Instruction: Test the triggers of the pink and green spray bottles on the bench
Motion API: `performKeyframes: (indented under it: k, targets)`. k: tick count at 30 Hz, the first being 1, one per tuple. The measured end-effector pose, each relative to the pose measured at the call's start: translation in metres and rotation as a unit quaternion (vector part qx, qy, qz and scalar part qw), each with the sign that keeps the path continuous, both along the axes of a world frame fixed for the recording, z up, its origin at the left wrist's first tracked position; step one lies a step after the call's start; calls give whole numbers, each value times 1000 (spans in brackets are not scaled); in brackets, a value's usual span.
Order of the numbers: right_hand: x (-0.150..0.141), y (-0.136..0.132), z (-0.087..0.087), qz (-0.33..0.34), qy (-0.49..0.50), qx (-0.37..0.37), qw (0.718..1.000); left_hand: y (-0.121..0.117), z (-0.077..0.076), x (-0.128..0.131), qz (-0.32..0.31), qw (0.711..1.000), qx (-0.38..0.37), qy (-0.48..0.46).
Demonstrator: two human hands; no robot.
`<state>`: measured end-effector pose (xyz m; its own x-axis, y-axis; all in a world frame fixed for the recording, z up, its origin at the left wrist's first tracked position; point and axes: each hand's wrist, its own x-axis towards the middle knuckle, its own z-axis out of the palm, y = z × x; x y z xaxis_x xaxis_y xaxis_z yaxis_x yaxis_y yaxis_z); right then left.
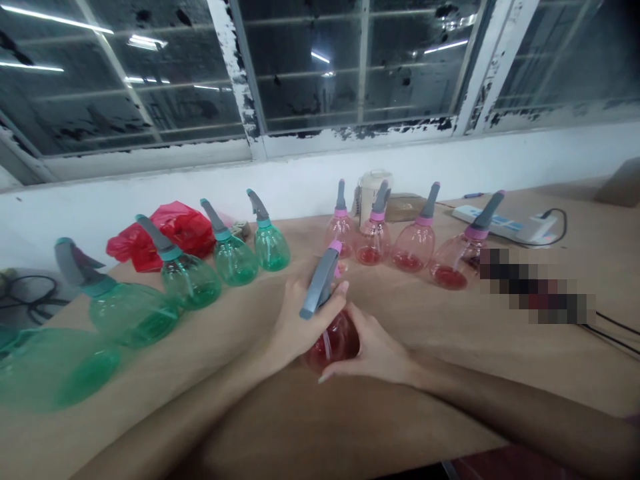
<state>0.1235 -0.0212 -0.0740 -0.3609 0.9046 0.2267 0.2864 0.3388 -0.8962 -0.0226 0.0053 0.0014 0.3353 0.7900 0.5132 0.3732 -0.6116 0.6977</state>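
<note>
In the middle of the table a red spray bottle (327,350) with a grey and pink spray head (323,280) stands between my hands. My left hand (300,313) is closed around its neck, just under the spray head. Lower down, my right hand (377,350) wraps the side of the round body, thumb toward me. Red tint shows through the clear wall. Behind it and to the right stand several pink spray bottles (413,247) with a little red liquid. On the left, several green spray bottles (235,260) form a slanting row.
A red plastic bag (173,230) lies behind the green bottles. At the back stand a pale lidded cup (375,193) and a white power strip (505,223) with a cable. A blurred-out dark object (535,287) with cords lies at right. The wall and windows (350,60) bound the table's far side.
</note>
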Motion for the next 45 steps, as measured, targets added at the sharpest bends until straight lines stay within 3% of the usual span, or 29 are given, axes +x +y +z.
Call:
performKeyframes:
  k: [23,34,45]
  targets:
    - [0,0,2,15,-6,2,1000,3,4,1,11,999,37,34]
    - [-2,-2,4,27,0,14,1000,-2,8,1,23,999,20,45]
    - [1,-1,2,7,-42,-6,999,-1,-1,-2,4,1000,21,2]
